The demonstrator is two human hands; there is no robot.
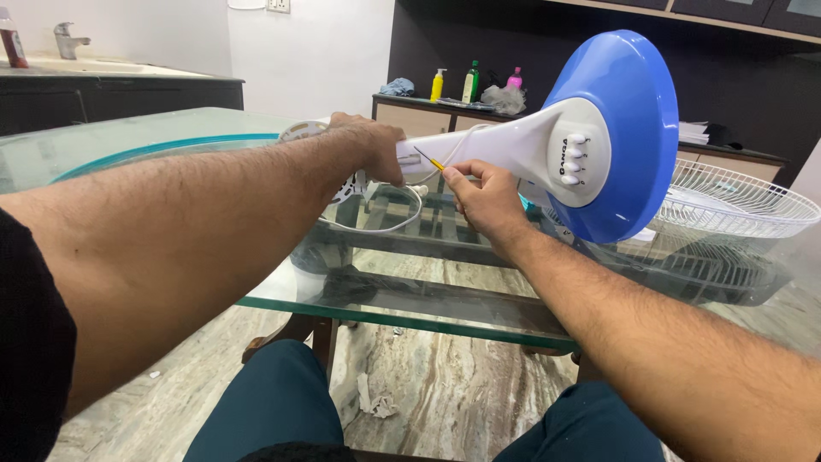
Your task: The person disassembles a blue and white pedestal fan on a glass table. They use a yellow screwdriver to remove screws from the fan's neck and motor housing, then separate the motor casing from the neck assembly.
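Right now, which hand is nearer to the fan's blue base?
Right. The right hand holds a small yellow screwdriver just beside the blue base; the left hand grasps the white stem farther away.

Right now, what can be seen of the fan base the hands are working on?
The fan base is glossy plastic: a round blue dish with a white neck and a white panel bearing four white buttons. It is tipped on its side over the glass table, dish at right. The left hand grips the neck's far end; the right hand holds a thin yellow-handled tool against it. A white cord loops below.
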